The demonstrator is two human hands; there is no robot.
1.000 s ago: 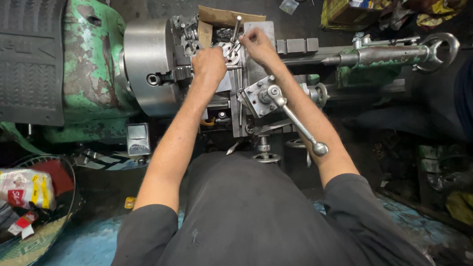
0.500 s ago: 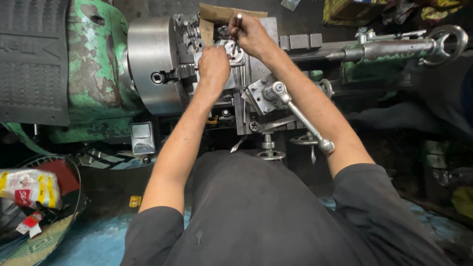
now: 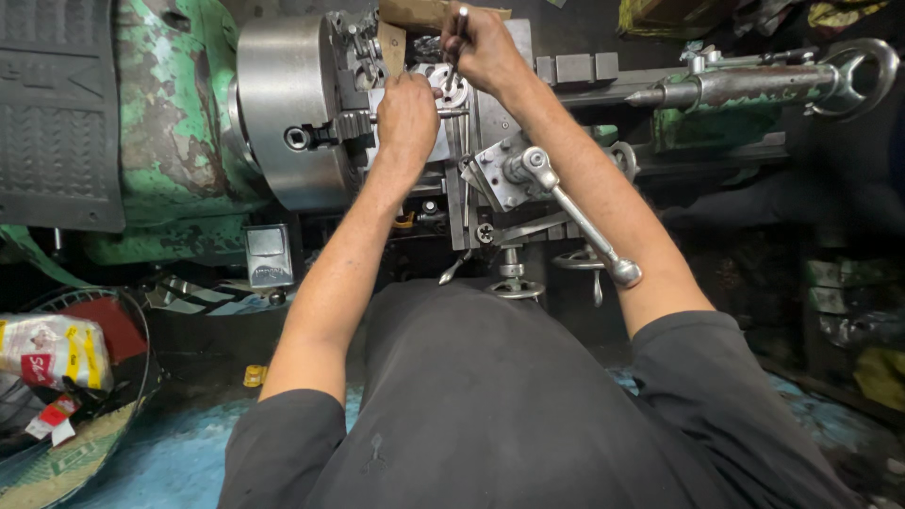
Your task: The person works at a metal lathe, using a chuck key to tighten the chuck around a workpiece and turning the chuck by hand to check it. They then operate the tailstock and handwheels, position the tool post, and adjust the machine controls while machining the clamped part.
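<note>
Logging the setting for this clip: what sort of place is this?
Most likely a metalworking shop. The person stands at a worn green lathe with a steel chuck and a long-handled tool post, both hands at the workpiece.

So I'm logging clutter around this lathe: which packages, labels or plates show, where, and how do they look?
Plastic packet: lower left, in the wire basket; crumpled, white with yellow and red.
Small tag: just below the packet; red and white.
Metal plate: on the lathe front under the chuck; small, rectangular, grey.
No screens show.
</note>
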